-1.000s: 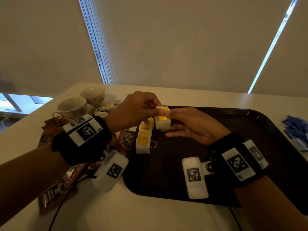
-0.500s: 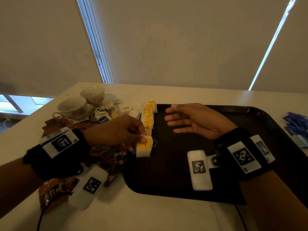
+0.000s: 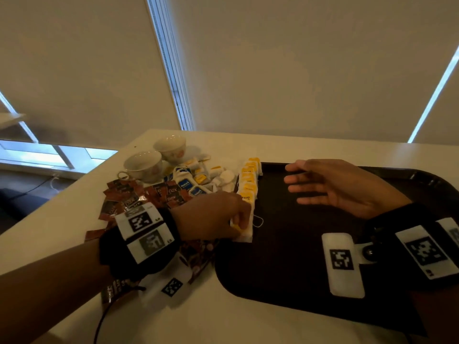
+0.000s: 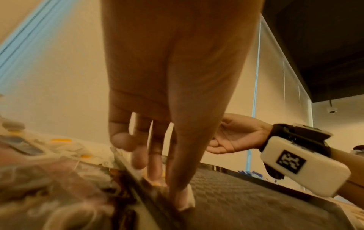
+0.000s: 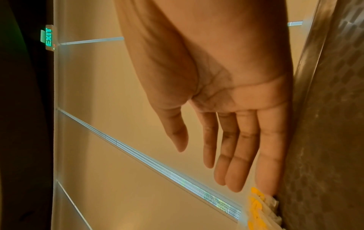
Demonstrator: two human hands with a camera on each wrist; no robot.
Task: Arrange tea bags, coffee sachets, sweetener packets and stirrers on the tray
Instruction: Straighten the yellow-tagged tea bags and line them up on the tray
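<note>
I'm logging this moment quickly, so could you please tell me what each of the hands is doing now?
Left hand: pinching a tea bag at the tray's left edge.
Right hand: open, holding nothing, above the tray.

Left hand (image 3: 213,217) is down low on the near left, knuckles up, fingers (image 4: 155,161) pointing down and pinching something white at the tips. Right hand (image 3: 340,187) hovers further right, palm turned sideways, fingers (image 5: 236,155) straight and relaxed, holding nothing.
</note>
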